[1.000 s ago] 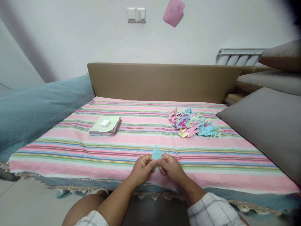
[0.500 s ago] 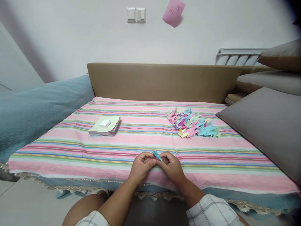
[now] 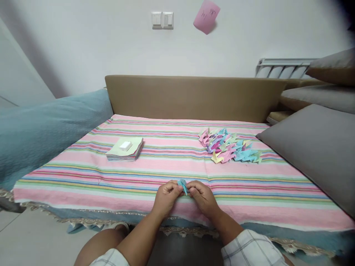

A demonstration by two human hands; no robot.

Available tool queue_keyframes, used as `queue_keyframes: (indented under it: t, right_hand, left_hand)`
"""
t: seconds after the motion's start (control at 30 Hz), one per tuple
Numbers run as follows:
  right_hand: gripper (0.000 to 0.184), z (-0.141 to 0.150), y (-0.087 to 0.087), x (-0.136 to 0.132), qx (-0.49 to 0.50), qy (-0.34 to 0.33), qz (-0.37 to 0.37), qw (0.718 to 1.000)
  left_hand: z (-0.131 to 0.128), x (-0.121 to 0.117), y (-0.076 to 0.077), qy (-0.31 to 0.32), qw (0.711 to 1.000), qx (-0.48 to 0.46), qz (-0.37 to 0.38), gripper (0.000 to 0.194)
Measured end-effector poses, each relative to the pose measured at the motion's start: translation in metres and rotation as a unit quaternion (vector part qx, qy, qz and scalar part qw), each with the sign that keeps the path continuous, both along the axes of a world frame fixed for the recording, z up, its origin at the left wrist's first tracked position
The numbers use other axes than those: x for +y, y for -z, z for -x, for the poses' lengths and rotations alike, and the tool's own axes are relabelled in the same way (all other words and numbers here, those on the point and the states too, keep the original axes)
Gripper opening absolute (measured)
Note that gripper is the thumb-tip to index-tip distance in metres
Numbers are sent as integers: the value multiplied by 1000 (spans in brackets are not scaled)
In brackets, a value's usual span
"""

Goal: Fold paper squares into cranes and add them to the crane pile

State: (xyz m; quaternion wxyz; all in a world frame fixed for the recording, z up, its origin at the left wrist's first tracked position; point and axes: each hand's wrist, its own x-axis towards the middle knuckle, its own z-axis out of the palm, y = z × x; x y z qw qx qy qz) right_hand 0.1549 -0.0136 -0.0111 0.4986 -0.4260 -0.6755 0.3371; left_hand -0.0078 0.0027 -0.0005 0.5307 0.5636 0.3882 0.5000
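Observation:
A small folded piece of blue paper [image 3: 183,186] is pinched between my two hands above the front of the striped cloth. My left hand [image 3: 165,197] grips its left side with thumb and fingers. On the other side, my right hand [image 3: 203,197] is closed with its thumb and fingertips at the paper's right edge. A pile of folded paper cranes [image 3: 229,147] in pink, blue, purple, yellow and green lies further back on the right. Back on the left is a stack of square paper sheets [image 3: 124,149], with a small white block [image 3: 125,146] on top.
The striped cloth [image 3: 166,168] covers a sofa seat with a brown backrest [image 3: 194,98]. Grey cushions [image 3: 313,147] are piled at the right, and a blue-covered armrest [image 3: 55,125] bounds the left. A pink note [image 3: 206,16] and light switches [image 3: 162,20] are on the wall.
The blue paper has turned from a thin slanted strip to show a broader face with a point downward. My right fingers have shifted on it. The view has moved slightly.

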Motion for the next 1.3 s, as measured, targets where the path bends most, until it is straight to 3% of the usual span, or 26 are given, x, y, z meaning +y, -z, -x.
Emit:
queue_keyframes:
  t: [0.37, 0.6, 0.73, 0.97, 1.13, 1.3]
  right_hand:
    - [36, 3, -1, 0, 33, -3, 85, 996]
    - [45, 2, -1, -3, 1, 32, 76, 997]
    - [41, 4, 0, -2, -19, 59, 80, 995]
    - [37, 5, -2, -2, 4, 78, 156, 985]
    - [34, 7, -8, -4, 14, 33, 126, 991]
    - [49, 7, -3, -3, 44, 73, 174, 981]
  left_hand:
    - [0, -3, -4, -33, 986, 127, -100, 20]
    - [0, -3, 0, -48, 981, 145, -124, 18]
    - [0, -3, 2, -52, 977, 159, -136, 16]
    - [0, -3, 7, -58, 957, 199, -205, 17]
    - [0, -2, 11, -69, 941, 209, -258, 18]
    - [-1, -3, 8, -78, 952, 188, -230, 20]
